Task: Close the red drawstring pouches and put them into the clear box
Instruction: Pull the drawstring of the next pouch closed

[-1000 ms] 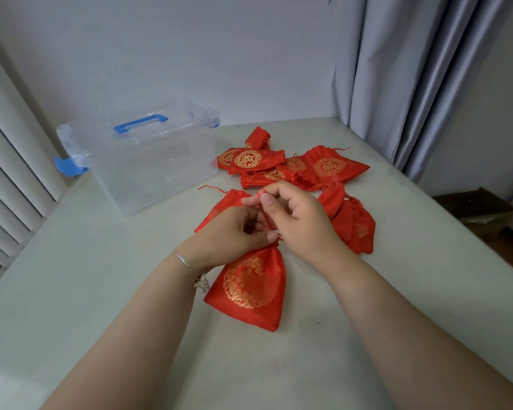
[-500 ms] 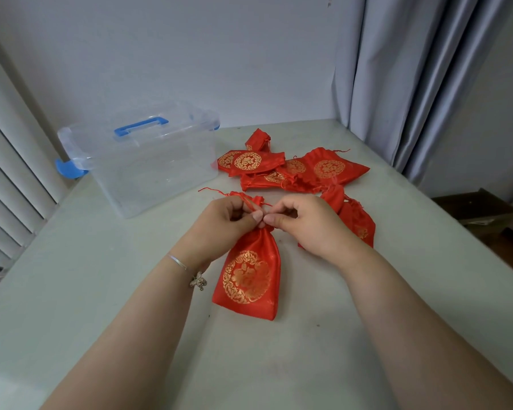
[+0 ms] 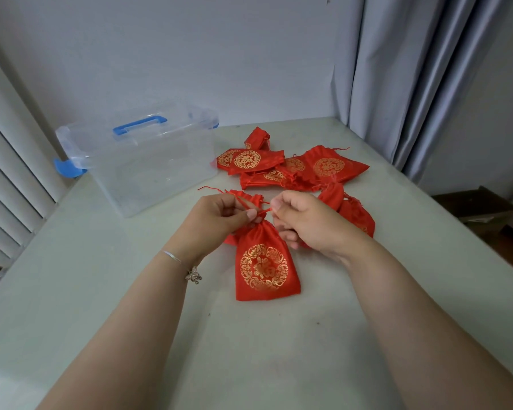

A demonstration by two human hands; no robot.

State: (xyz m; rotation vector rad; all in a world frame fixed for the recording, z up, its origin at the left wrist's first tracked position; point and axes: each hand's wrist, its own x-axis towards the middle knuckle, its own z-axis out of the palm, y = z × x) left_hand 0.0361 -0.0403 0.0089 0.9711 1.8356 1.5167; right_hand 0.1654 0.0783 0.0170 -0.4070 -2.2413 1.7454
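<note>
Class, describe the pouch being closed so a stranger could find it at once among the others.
Start at the clear box at the table's far left. Nearer the camera than the red pile lies one pouch, gold emblem up. Only this one has both hands, left and right, pinching its strings.

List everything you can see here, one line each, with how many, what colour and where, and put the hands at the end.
red drawstring pouch with gold round print: one, red and gold, table centre, neck gathered, held by its strings.
loose red pouches: a heap, count unclear because they overlap, red and gold, behind and right of the hands.
clear plastic box with blue handle: one, clear with blue clips, far left of the table, lid on.
pale table: one, pale grey-green.
grey curtain: one, right.
white blinds: left edge.
silver bracelet: one, left wrist.
left hand: pinches a string.
right hand: pinches a string.
</note>
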